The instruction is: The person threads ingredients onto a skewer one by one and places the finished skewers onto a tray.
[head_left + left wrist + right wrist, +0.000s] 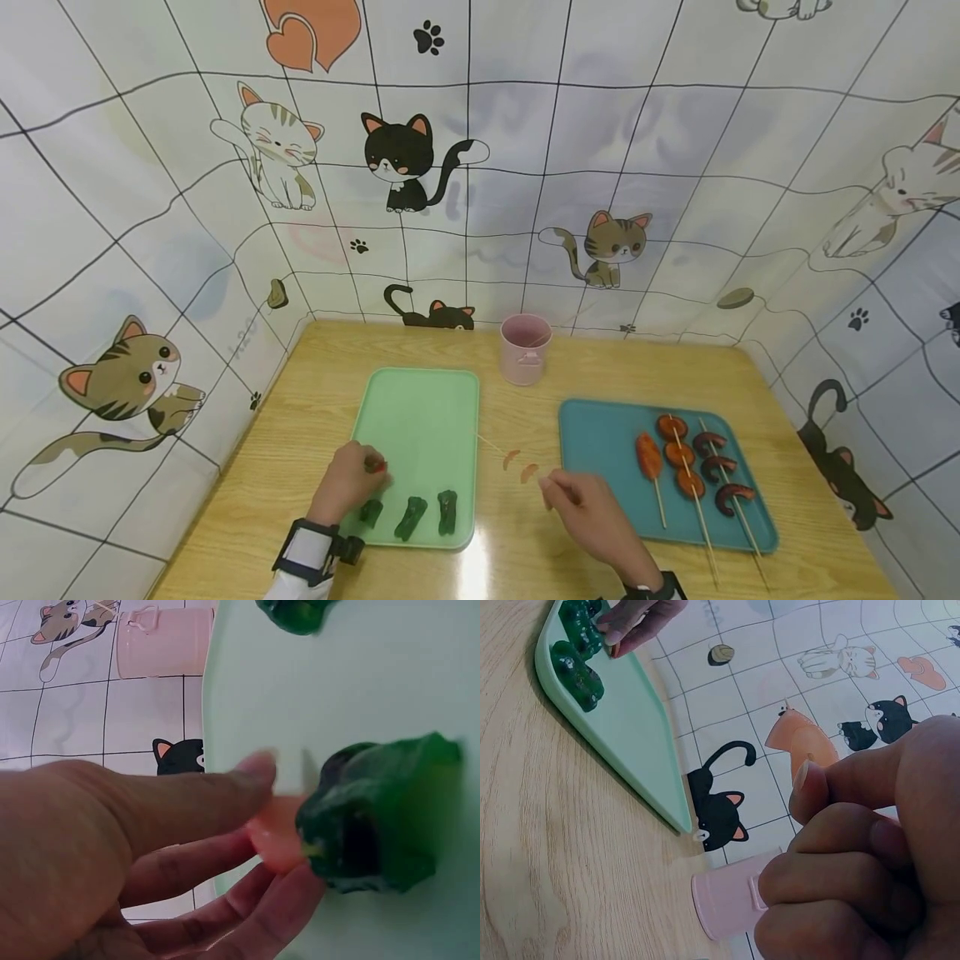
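Looks like you're mid-threading. Right grip (pixel 588 510) pinches a thin stick (pixel 489 443) with two orange pieces (pixel 529 473) on it, above the tabletop (pixel 315 375). Left grip (pixel 348 481) pinches a pink piece (pixel 276 841) over the green tray (pixel 420 408). Next move probably calls for lining that piece up with the stick's bare tip, then pushing straight. Left wrist shows the pink piece beside a green lump (pixel 382 825), contact unclear; head mostly hides it. Only head shows the blue tray (pixel 600 442).
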Demonstrator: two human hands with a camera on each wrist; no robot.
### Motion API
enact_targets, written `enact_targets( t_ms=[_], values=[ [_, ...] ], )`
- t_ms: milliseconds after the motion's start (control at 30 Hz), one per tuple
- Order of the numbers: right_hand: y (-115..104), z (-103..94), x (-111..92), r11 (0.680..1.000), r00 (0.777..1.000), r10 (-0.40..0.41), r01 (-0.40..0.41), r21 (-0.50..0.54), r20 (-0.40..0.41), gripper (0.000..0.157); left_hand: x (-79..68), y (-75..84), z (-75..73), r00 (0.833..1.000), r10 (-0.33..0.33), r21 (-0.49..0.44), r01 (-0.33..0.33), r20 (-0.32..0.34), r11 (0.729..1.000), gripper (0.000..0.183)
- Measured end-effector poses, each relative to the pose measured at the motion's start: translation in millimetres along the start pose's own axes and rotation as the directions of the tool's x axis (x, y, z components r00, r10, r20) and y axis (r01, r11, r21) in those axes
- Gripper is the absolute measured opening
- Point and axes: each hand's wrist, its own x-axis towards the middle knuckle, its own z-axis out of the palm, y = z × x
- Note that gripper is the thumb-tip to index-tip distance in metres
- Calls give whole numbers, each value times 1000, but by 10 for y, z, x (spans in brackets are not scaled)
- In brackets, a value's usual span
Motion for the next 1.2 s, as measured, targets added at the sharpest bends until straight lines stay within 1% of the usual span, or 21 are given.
enact_targets(
  t_ms=[133, 233, 333, 433, 633, 700, 733, 800, 833, 933, 1067, 1133, 1200],
  values=[
    [12, 3, -3, 1000, 1000, -1, 1, 0, -4, 39, 12, -14, 15, 1000, 12, 8, -12, -17, 1000, 20],
    [23, 7, -6, 1000, 1000, -8, 8, 1, -5, 37, 9, -13, 16, 1000, 9, -1, -9, -22, 1000, 19],
    [27, 8, -7, 1000, 1000, -12, 12, 6, -5, 37, 0, -8, 7, 1000, -3, -22, 3, -28, 1000, 19],
    [21, 3, -9, 1000, 1000, -3, 4, 9, -8, 37, -1, 3, -11, 999, -4, -63, 1, -48, 998, 21],
    [-15, -17, -8, 1000, 1000, 11, -11, 15, -28, 36, 23, 44, -49, 990, 46, -152, -66, -131, 986, 22],
    [-31, -22, -7, 1000, 999, 16, -15, 17, -37, 37, 33, 73, -67, 986, 62, -191, -91, -153, 977, 23],
    [-40, -24, -10, 1000, 999, 19, -18, 17, -43, 37, 33, 93, -77, 986, 64, -225, -98, -155, 969, 23],
    [-57, -27, -14, 1000, 998, 20, -19, 13, -59, 37, 39, 137, -91, 985, 78, -304, -123, -154, 945, 23],
    [-67, -30, -15, 1000, 998, 19, -19, 11, -65, 37, 40, 161, -100, 985, 90, -347, -137, -147, 928, 23],
    [-95, -38, -17, 1000, 997, 13, -12, 14, -78, 37, 33, 234, -119, 983, 127, -476, -175, -131, 862, 25],
    [-129, -44, -19, 1000, 997, 2, 0, 22, -80, 37, 29, 317, -111, 976, 177, -592, -218, -128, 776, 29],
    [-149, -43, -19, 1000, 997, -4, 5, 19, -77, 36, 29, 360, -100, 973, 197, -637, -228, -120, 736, 30],
    [-171, -37, -19, 1000, 997, -17, 18, 16, -73, 35, 31, 403, -86, 974, 205, -685, -214, -95, 696, 31]
  ],
)
